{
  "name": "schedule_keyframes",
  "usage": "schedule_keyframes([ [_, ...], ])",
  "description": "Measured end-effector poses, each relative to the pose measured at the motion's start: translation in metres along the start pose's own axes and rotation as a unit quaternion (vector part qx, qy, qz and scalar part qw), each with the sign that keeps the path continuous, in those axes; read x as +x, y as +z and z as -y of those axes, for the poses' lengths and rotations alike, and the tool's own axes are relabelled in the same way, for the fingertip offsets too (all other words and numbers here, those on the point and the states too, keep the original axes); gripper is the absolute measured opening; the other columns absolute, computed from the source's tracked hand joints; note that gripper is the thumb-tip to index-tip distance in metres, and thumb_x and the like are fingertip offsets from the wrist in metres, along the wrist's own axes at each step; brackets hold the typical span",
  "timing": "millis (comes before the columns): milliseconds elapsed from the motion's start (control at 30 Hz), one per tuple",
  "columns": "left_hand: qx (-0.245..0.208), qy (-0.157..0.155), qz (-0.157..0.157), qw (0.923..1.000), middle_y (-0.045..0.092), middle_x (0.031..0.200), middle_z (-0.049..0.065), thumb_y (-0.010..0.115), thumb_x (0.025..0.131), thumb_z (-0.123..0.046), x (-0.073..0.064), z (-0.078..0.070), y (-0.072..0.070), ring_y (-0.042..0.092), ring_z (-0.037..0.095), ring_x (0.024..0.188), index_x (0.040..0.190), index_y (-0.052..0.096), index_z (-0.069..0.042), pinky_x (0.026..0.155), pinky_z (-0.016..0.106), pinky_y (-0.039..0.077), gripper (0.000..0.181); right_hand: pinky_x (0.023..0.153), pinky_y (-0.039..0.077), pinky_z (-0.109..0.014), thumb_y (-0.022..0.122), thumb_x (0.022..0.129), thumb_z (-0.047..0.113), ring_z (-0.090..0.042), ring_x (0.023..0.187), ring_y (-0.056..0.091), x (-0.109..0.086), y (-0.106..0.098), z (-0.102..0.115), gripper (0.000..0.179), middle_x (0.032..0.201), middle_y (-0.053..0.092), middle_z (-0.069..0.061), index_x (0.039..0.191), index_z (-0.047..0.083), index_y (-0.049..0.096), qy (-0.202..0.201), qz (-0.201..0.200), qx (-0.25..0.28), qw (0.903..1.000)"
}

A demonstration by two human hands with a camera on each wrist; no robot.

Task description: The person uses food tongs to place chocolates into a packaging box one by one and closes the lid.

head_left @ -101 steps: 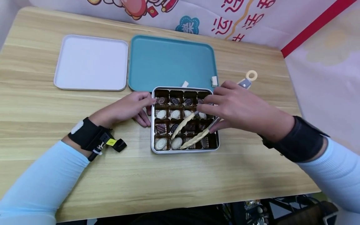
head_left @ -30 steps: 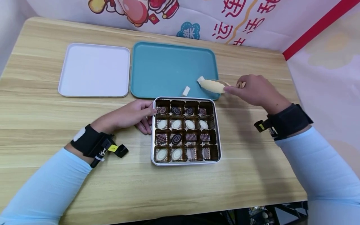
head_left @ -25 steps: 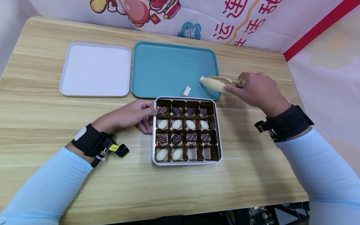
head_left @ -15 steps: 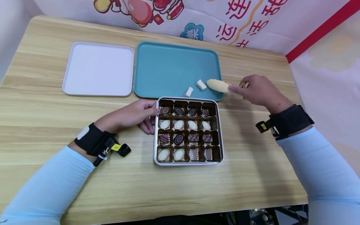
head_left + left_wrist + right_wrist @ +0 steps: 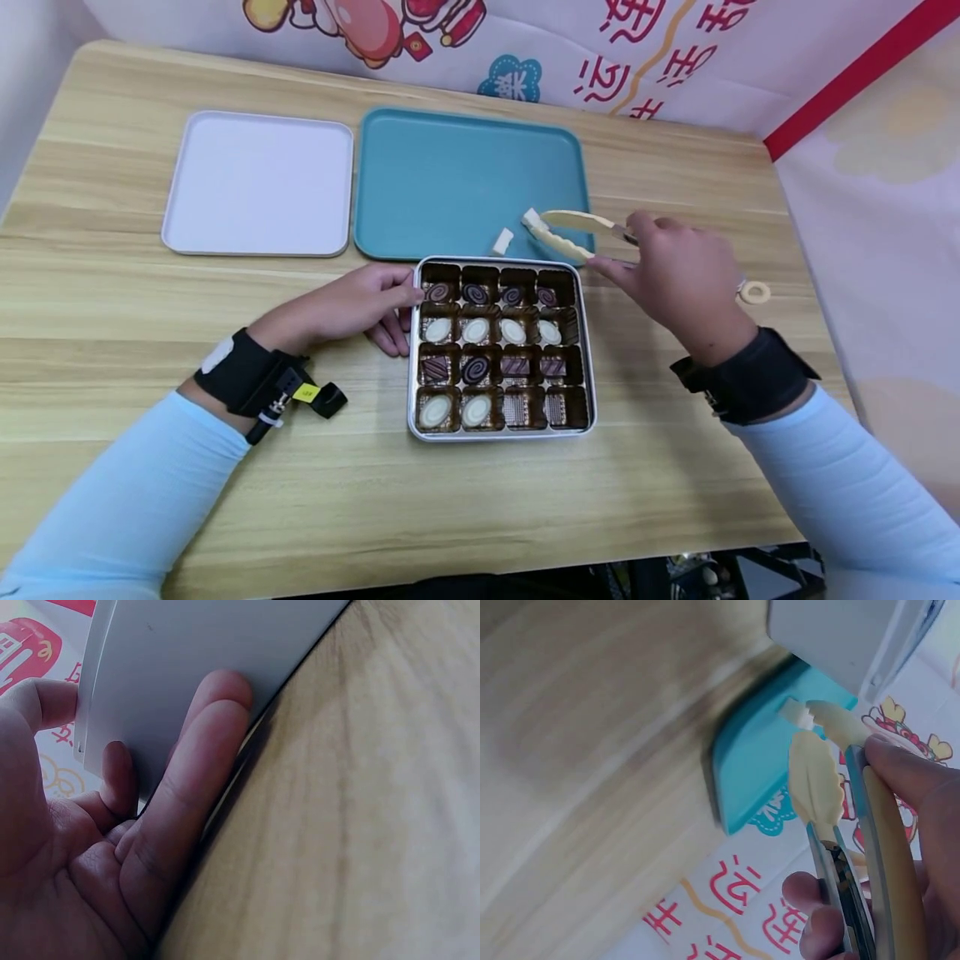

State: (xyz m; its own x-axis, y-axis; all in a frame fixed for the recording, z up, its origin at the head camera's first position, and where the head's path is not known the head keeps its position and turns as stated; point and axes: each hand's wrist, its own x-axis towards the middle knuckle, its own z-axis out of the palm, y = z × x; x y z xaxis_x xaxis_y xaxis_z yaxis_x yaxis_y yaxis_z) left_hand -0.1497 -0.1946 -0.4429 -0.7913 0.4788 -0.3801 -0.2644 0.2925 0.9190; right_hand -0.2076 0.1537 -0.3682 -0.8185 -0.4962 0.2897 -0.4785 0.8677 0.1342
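Observation:
A square tin of chocolates [image 5: 501,348] lies at the middle of the table, its gold-brown tray filled with dark swirls, white ovals and striped squares. My left hand [image 5: 358,310] grips the tin's left wall, thumb at the rim and fingers against the outer side [image 5: 187,780]. In my right hand [image 5: 678,279] is a pair of tongs [image 5: 885,855] with cream, scalloped ends, held spread apart. One tong end reaches a small white block [image 5: 531,218] on the teal tray [image 5: 457,167]; the other end stands behind it. A second white block [image 5: 502,242] lies by the tray's front edge.
A white tray [image 5: 258,183] lies left of the teal one. The tin's far rim sits close against the teal tray's front edge. A printed cloth [image 5: 570,50] hangs behind the table [image 5: 315,492].
The tongs have gone from over the chocolates to the teal tray, where one white block has shifted left from the right edge. Since half a second ago they have spread. The left hand stays put.

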Motion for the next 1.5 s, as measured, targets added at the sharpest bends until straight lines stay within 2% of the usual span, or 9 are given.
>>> schedule_keyframes([
  [233,0.0,0.002,0.006,1.0,0.06,0.084,0.023,0.043,0.1,-0.028,0.0,0.0,0.0,0.066,0.036,0.068,0.092,0.049,0.003,0.059,0.044,0.063,0.032,0.029,0.031,-0.039,0.062,0.079,0.061,-0.023,0.04,0.04,-0.003,0.012,-0.007,0.057,0.051,0.046,-0.006,0.085,0.004,0.061,0.023,0.011,0.039,0.9989],
  [333,0.002,0.007,0.009,0.9999,0.06,0.085,0.023,0.043,0.1,-0.029,0.001,0.0,0.0,0.066,0.036,0.069,0.093,0.049,0.002,0.059,0.044,0.063,0.033,0.035,0.035,-0.037,0.058,0.082,0.061,-0.023,0.046,0.044,0.0,0.017,-0.017,0.055,0.056,0.052,-0.007,0.084,0.006,0.06,0.06,0.069,0.105,0.9902],
  [400,0.002,0.007,0.007,0.9999,0.06,0.084,0.023,0.044,0.1,-0.029,0.001,-0.001,0.0,0.066,0.036,0.069,0.092,0.049,0.002,0.059,0.044,0.063,0.033,0.039,0.038,-0.034,0.055,0.083,0.063,-0.024,0.05,0.05,0.006,0.018,-0.026,0.057,0.062,0.059,-0.01,0.088,0.006,0.062,0.097,0.135,0.169,0.9714],
  [533,0.001,-0.002,0.002,1.0,0.061,0.084,0.022,0.044,0.1,-0.028,-0.001,0.0,0.0,0.066,0.036,0.069,0.09,0.048,0.002,0.059,0.044,0.063,0.032,0.044,0.044,-0.031,0.048,0.082,0.07,-0.025,0.055,0.056,0.021,0.018,-0.044,0.071,0.08,0.067,-0.018,0.102,0.004,0.064,0.17,0.278,0.274,0.9049],
  [633,-0.001,-0.005,-0.001,1.0,0.061,0.083,0.022,0.044,0.1,-0.028,-0.002,0.0,-0.001,0.066,0.036,0.068,0.09,0.048,0.002,0.059,0.044,0.063,0.032,0.045,0.046,-0.031,0.044,0.08,0.074,-0.028,0.056,0.057,0.032,0.013,-0.05,0.08,0.085,0.068,-0.021,0.11,0.001,0.062,0.176,0.342,0.272,0.8822],
  [700,-0.003,-0.005,-0.001,1.0,0.061,0.083,0.022,0.044,0.1,-0.027,-0.003,0.0,-0.001,0.066,0.036,0.068,0.09,0.048,0.002,0.058,0.044,0.063,0.032,0.048,0.047,-0.032,0.044,0.081,0.074,-0.029,0.06,0.058,0.038,0.006,-0.049,0.081,0.085,0.068,-0.02,0.107,0.0,0.062,0.155,0.344,0.241,0.8943],
  [800,-0.003,0.0,0.002,1.0,0.061,0.083,0.023,0.044,0.1,-0.027,-0.002,-0.002,-0.002,0.066,0.036,0.068,0.09,0.048,0.002,0.058,0.044,0.063,0.032,0.049,0.043,-0.034,0.044,0.08,0.075,-0.03,0.065,0.055,0.042,-0.007,-0.042,0.079,0.078,0.064,-0.018,0.096,0.0,0.062,0.123,0.311,0.166,0.9278],
  [933,0.0,0.001,0.002,1.0,0.062,0.083,0.023,0.043,0.1,-0.027,-0.002,-0.004,-0.001,0.066,0.036,0.067,0.089,0.048,0.002,0.058,0.044,0.063,0.031,0.043,0.033,-0.033,0.04,0.078,0.079,-0.026,0.058,0.045,0.042,-0.021,-0.026,0.075,0.062,0.045,-0.009,0.076,0.004,0.049,0.097,0.257,0.072,0.9588],
  [1500,-0.001,0.003,0.005,1.0,0.061,0.084,0.023,0.043,0.101,-0.028,-0.001,-0.001,-0.001,0.066,0.036,0.069,0.09,0.048,0.002,0.059,0.044,0.063,0.032,0.038,0.022,-0.03,0.052,0.08,0.07,-0.022,0.049,0.036,0.042,-0.013,-0.013,0.062,0.057,0.035,-0.005,0.07,0.009,0.047,0.047,0.165,0.002,0.9852],
])
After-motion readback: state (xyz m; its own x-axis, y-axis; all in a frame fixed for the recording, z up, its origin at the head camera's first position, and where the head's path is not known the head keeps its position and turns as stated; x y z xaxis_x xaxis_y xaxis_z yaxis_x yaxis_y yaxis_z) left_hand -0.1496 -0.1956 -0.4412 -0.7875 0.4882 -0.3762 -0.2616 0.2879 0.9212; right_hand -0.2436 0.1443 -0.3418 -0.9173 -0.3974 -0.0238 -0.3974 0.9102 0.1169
